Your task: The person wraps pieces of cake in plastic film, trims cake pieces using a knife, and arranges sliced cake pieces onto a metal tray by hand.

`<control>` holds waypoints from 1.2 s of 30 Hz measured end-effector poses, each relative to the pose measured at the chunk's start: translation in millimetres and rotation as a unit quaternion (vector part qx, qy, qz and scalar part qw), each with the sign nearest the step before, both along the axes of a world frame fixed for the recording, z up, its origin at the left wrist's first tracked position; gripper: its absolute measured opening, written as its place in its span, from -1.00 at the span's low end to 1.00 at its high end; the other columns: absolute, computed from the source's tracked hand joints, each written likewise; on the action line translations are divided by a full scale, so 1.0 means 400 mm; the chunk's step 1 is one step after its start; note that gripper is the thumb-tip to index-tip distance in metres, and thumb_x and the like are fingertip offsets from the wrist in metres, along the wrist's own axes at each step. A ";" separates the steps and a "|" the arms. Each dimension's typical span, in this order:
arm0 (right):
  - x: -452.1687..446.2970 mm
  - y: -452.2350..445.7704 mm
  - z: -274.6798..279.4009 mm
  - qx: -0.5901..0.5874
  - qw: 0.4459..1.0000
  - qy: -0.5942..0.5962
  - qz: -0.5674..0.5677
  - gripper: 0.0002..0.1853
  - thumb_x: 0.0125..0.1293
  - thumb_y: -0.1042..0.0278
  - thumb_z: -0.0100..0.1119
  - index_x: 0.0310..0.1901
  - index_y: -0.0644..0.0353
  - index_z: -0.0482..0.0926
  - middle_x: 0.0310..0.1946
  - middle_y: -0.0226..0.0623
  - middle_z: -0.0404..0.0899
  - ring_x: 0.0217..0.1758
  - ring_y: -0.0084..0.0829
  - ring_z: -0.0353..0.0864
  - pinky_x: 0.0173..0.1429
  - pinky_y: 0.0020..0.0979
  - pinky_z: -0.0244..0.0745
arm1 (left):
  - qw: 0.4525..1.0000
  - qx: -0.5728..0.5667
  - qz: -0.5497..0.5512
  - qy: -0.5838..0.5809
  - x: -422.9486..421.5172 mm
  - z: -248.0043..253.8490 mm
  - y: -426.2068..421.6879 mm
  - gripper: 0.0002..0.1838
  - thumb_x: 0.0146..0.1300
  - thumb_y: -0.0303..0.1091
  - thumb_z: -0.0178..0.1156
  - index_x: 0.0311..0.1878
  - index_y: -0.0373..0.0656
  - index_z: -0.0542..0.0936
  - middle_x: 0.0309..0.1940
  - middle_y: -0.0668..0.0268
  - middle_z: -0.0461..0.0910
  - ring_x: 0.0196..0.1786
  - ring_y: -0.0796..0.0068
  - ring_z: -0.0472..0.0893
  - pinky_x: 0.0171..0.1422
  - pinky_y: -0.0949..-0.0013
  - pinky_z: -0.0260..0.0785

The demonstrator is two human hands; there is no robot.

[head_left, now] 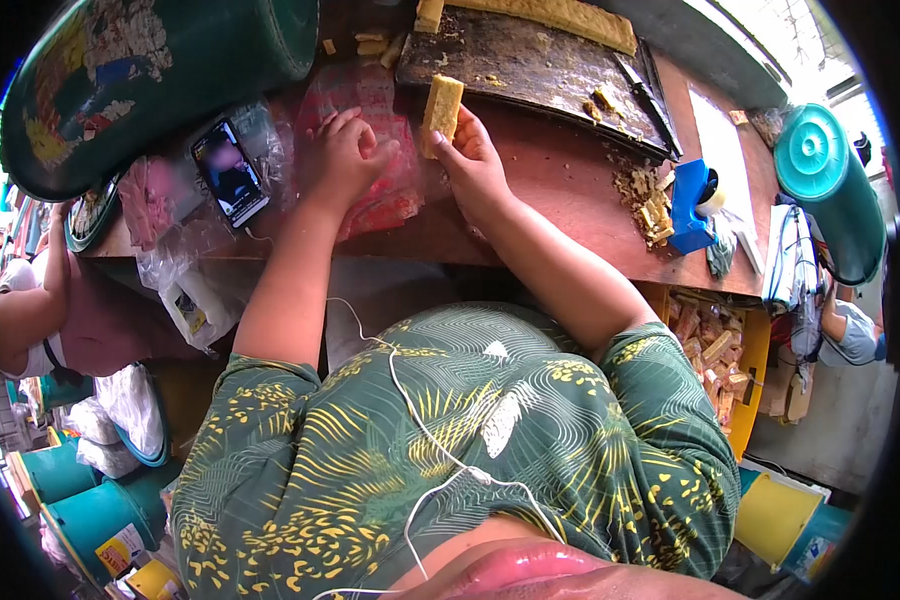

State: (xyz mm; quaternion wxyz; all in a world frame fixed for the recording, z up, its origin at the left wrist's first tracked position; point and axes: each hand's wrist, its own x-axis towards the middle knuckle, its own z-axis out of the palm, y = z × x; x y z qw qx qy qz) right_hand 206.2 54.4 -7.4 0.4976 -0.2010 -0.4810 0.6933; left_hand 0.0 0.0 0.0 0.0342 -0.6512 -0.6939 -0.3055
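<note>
My right hand (pixel 475 165) holds a bar of yellow cake (pixel 443 108) upright, pinched between thumb and fingers. My left hand (pixel 350 155) is over a pile of clear plastic wrappers with red print (pixel 375 205), its fingers loosely bent and apart, holding nothing that I can see. Behind both hands lies a dark baking tray (pixel 510 65), scattered with crumbs. Along its far edge runs a long uncut strip of the cake (pixel 560 22). A knife (pixel 645 95) rests at the tray's right side.
A phone (pixel 230 172) lies on the left beside plastic bags. A big green drum (pixel 170 90) stands at the back left. To the right are a blue tape dispenser (pixel 692 205), cake scraps (pixel 650 205) and a yellow crate (pixel 755 350) of wrapped bars. Other people sit at both sides.
</note>
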 end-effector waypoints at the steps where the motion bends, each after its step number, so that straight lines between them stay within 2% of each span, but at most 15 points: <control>1: 0.005 0.010 -0.006 0.019 1.000 0.000 -0.022 -0.33 0.51 0.53 0.23 0.56 0.20 0.18 0.26 -0.29 0.50 0.26 -0.48 0.54 0.37 -0.37 0.48 | 1.000 0.012 -0.006 0.005 0.002 0.003 -0.002 -0.62 0.23 -0.03 0.49 -0.23 -0.12 0.60 0.39 -0.04 0.53 0.44 -0.06 0.49 0.51 0.01 0.33; 4: 0.133 0.040 -0.008 0.077 0.991 -0.041 -0.104 -0.36 0.50 0.60 0.19 0.54 0.23 0.21 0.26 -0.25 0.50 0.24 -0.45 0.55 0.33 -0.37 0.51 | 0.999 0.029 -0.011 -0.017 0.015 0.001 -0.013 -0.66 0.23 -0.08 0.48 -0.26 -0.13 0.60 0.32 -0.03 0.59 0.40 -0.05 0.53 0.49 0.02 0.35; 11: 0.593 -0.024 0.024 0.124 0.925 -0.159 -0.323 -0.45 0.56 0.40 0.21 0.47 0.26 0.26 0.16 -0.32 0.52 0.15 -0.53 0.53 0.27 -0.45 0.44 | 0.996 0.048 -0.040 -0.070 -0.017 -0.036 0.017 -0.79 0.27 -0.25 0.43 -0.23 -0.18 0.67 0.23 -0.04 0.65 0.35 -0.08 0.56 0.45 0.01 0.37; 12: 0.612 -0.052 0.027 0.133 0.926 -0.148 -0.320 -0.44 0.56 0.39 0.22 0.47 0.26 0.25 0.17 -0.32 0.52 0.16 -0.53 0.52 0.29 -0.44 0.43 | 0.998 0.056 -0.028 -0.024 -0.024 -0.042 0.023 -0.83 0.34 -0.26 0.40 -0.19 -0.16 0.69 0.15 0.06 0.70 0.26 0.10 0.63 0.36 0.11 0.44; 15: 0.627 -0.097 -0.010 0.136 0.930 -0.138 -0.312 -0.42 0.55 0.39 0.24 0.48 0.27 0.25 0.18 -0.33 0.52 0.18 -0.54 0.52 0.31 -0.43 0.42 | 0.941 -0.139 0.008 -0.309 -0.005 0.062 0.033 -0.84 0.44 -0.24 0.36 -0.15 -0.11 0.71 0.04 0.28 0.74 0.12 0.45 0.65 0.25 0.29 0.47; 16: 0.625 -0.103 -0.021 0.136 0.931 -0.138 -0.310 -0.42 0.55 0.39 0.24 0.47 0.27 0.25 0.18 -0.33 0.52 0.18 -0.54 0.52 0.31 -0.43 0.42 | 0.889 -0.049 -0.059 -0.451 0.012 0.065 0.057 -0.85 0.51 -0.23 0.32 -0.07 -0.08 0.73 -0.04 0.46 0.74 0.03 0.68 0.60 0.16 0.45 0.45; 20: 0.626 -0.091 -0.042 0.128 0.935 -0.131 -0.304 -0.43 0.53 0.39 0.28 0.45 0.26 0.27 0.10 -0.34 0.56 0.10 -0.55 0.56 0.24 -0.45 0.47 | 0.840 -0.050 -0.169 -0.514 0.313 0.153 -0.004 -0.80 0.49 -0.32 0.33 0.07 -0.15 0.73 -0.02 0.43 0.71 0.03 0.65 0.62 0.20 0.44 0.49; 22: 0.611 -0.093 -0.036 0.143 0.939 -0.127 -0.286 -0.42 0.52 0.40 0.30 0.45 0.27 0.28 0.09 -0.34 0.56 0.08 -0.57 0.56 0.20 -0.48 0.48 | 0.889 -0.072 -0.316 -0.325 0.412 0.095 -0.025 -0.74 0.43 -0.29 0.36 0.07 -0.22 0.74 0.18 0.23 0.69 0.18 0.43 0.66 0.32 0.30 0.49; 24: 0.612 -0.102 -0.036 0.136 0.943 -0.130 -0.274 -0.42 0.51 0.41 0.30 0.44 0.27 0.28 0.08 -0.35 0.56 0.08 -0.57 0.56 0.19 -0.48 0.48 | 0.909 -0.257 -0.295 -0.141 0.493 0.091 -0.073 -0.32 0.34 0.12 0.36 0.33 -0.21 0.60 0.54 0.05 0.39 0.66 -0.19 0.18 0.69 -0.31 -0.11; 25: 0.615 -0.107 -0.032 0.133 0.945 -0.133 -0.268 -0.42 0.51 0.42 0.30 0.44 0.27 0.28 0.08 -0.36 0.56 0.08 -0.58 0.55 0.19 -0.49 0.48 | 0.907 -0.279 -0.310 -0.052 0.517 0.082 -0.097 -0.16 0.31 0.18 0.36 0.51 -0.15 0.44 0.66 0.06 0.17 0.71 -0.25 0.02 0.66 -0.49 -0.31; 27: 0.626 -0.120 -0.020 0.123 0.951 -0.136 -0.250 -0.45 0.50 0.44 0.30 0.42 0.29 0.32 0.06 -0.37 0.56 0.06 -0.59 0.55 0.18 -0.50 0.49 | 0.905 -0.273 -0.326 -0.026 0.522 0.085 -0.120 -0.14 0.32 0.12 0.38 0.57 -0.13 0.38 0.67 0.04 0.14 0.70 -0.18 0.05 0.72 -0.30 -0.20; 29: 0.634 -0.133 -0.016 0.126 0.959 -0.142 -0.211 -0.45 0.50 0.43 0.30 0.42 0.31 0.33 0.05 -0.38 0.56 0.03 -0.60 0.55 0.17 -0.51 0.49 | 0.888 -0.191 -0.376 -0.184 0.468 0.048 -0.090 -0.15 0.32 0.05 0.42 0.56 -0.15 0.38 0.66 0.02 0.15 0.71 -0.07 0.06 0.75 -0.07 -0.10; 30: 0.630 -0.145 -0.023 0.109 0.961 -0.150 -0.206 -0.42 0.42 0.43 0.40 0.40 0.27 0.40 0.04 -0.38 0.59 0.01 -0.60 0.57 0.14 -0.48 0.51 | 0.911 -0.170 -0.345 -0.147 0.440 0.076 -0.089 -0.15 0.29 -0.03 0.46 0.56 -0.15 0.38 0.65 0.04 0.17 0.71 0.01 0.08 0.75 0.13 -0.03; 33: 0.597 -0.155 0.014 0.223 0.887 -0.355 -0.192 -0.39 0.31 0.45 0.50 0.37 0.20 0.49 0.05 -0.37 0.64 0.01 -0.58 0.60 0.13 -0.45 0.52 | 0.951 -0.236 -0.179 0.082 0.385 0.080 -0.105 -0.01 0.21 0.21 0.44 0.60 -0.10 0.32 0.66 0.28 0.19 0.71 0.12 0.07 0.76 -0.07 -0.10; 36: 0.524 -0.135 0.087 0.350 0.804 -0.456 -0.154 -0.42 0.24 0.37 0.54 0.30 0.15 0.58 0.07 -0.23 0.70 0.12 -0.27 0.65 0.23 -0.26 0.54 | 0.962 -0.221 -0.152 0.051 0.376 0.035 -0.121 0.08 0.17 0.33 0.39 0.62 -0.10 0.27 0.66 0.36 0.20 0.73 0.19 0.02 0.78 -0.09 -0.21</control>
